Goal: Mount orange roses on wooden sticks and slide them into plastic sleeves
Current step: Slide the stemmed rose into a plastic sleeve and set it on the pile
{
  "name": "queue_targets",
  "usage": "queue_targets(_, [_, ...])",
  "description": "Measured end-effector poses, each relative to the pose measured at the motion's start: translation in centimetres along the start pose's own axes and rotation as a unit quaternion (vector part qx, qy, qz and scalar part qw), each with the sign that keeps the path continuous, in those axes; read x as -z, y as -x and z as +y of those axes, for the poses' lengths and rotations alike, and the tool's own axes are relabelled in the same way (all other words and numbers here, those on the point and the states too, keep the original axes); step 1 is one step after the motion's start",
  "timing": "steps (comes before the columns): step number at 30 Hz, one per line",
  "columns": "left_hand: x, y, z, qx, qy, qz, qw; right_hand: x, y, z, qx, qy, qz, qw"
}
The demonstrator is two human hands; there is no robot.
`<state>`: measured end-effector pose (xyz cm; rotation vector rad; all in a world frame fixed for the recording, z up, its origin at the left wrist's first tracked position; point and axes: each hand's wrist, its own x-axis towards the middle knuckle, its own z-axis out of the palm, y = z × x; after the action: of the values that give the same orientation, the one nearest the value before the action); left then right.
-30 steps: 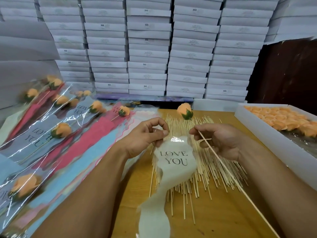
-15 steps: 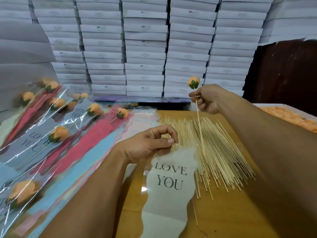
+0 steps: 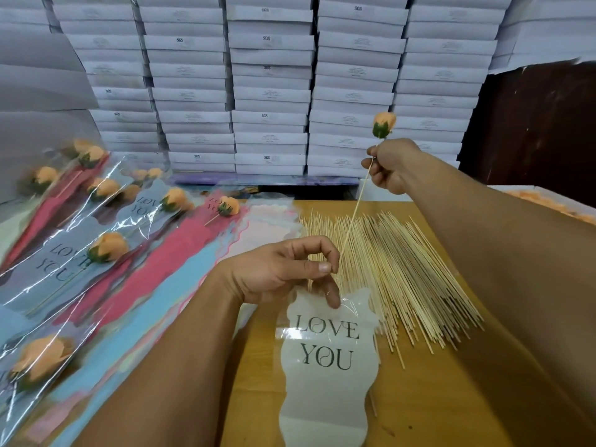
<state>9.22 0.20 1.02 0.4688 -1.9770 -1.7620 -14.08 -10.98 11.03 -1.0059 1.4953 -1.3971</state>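
Stacks of white flat boxes (image 3: pixel 271 91) fill the view from ten to one o'clock, behind the yellowish wooden table (image 3: pixel 435 398). A dark brown panel (image 3: pixel 541 124) stands at two o'clock, beside the stacks.

Near right tabletop (image 3: pixel 451 398): lying bare, passable.
Centre: blocked by spreading stick pile (image 3: pixel 403 269).
Left: crowded with sleeved roses (image 3: pixel 106 250).
Far: walled by stacked boxes (image 3: pixel 267 91).

Back wall, 12 o'clock: stacked white boxes (image 3: pixel 271 91) face me.
Furniture: wooden table (image 3: pixel 451 398) beneath.
2 o'clock: dark brown panel (image 3: pixel 541 124).
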Motion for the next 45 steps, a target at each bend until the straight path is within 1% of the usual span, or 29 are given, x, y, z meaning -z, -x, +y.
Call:
queue_targets(6, [0.0, -0.3, -0.1, -0.014, -0.022, 0.031, 0.999, -0.7, 1.4, 1.0, -0.014, 0.013, -0.044, 0.999])
queue_targets(10, [-0.1, -0.5, -0.2, -0.029, -0.036, 0.06, 0.997, -1.1, 2.9, 2.6, -0.034, 0.025, -0.092, 0.995])
queue_targets(13, [0.0, -0.6, -0.3, -0.038, -0.022, 0.083, 0.996, -1.0, 4.8, 3.8, -0.046, 0.023, -0.133, 0.99])
queue_targets(17, [0.2, -0.7, -0.6, -0.033, 0.025, 0.107, 0.993, -0.7, 7.5, 5.4, -0.06, 0.019, -0.192, 0.979])
queue_targets(19, [0.3, -0.8, -0.7, -0.046, 0.035, 0.123, 0.991, -0.5, 8.9, 6.0, -0.066, 0.014, -0.223, 0.972])
queue_targets(23, [0.2, -1.0, -0.6, -0.079, 0.043, 0.159, 0.983, 0.0, 10.8, 7.4, -0.079, -0.045, -0.277, 0.956])
queue_targets(26, [0.2, -1.2, -0.7, -0.089, 0.049, 0.183, 0.978, 0.7, 11.2, 8.4, -0.052, -0.003, -0.299, 0.953])
queue_targets(28, [0.3, -1.3, -0.8, -0.081, 0.061, 0.196, 0.975, 1.0, 11.2, 8.7, -0.03, 0.02, -0.309, 0.95])
queue_targets(31, [0.3, -1.4, -0.8, -0.077, 0.077, 0.215, 0.971, 1.3, 11.3, 8.9, -0.005, 0.022, -0.325, 0.946])
queue_targets(34, [0.2, -1.4, -0.7, -0.078, 0.086, 0.217, 0.969, 1.5, 11.4, 9.2, 0.022, 0.033, -0.317, 0.948])
queue_targets(36, [0.1, -1.4, -0.7, -0.071, 0.088, 0.216, 0.97, 1.6, 11.4, 9.3, 0.026, 0.031, -0.315, 0.948])
queue_targets(40, [-0.2, -1.4, -0.6, -0.053, 0.11, 0.203, 0.971, 1.5, 11.1, 9.5, -0.025, -0.044, -0.317, 0.947])
queue_targets(43, [-0.4, -1.4, -0.6, -0.054, 0.102, 0.193, 0.974, 1.3, 10.7, 9.4, -0.058, -0.151, -0.27, 0.949])
queue_targets(45, [-0.4, -1.5, -0.6, -0.048, 0.096, 0.182, 0.977, 1.2, 10.3, 9.4, -0.041, -0.179, -0.229, 0.956])
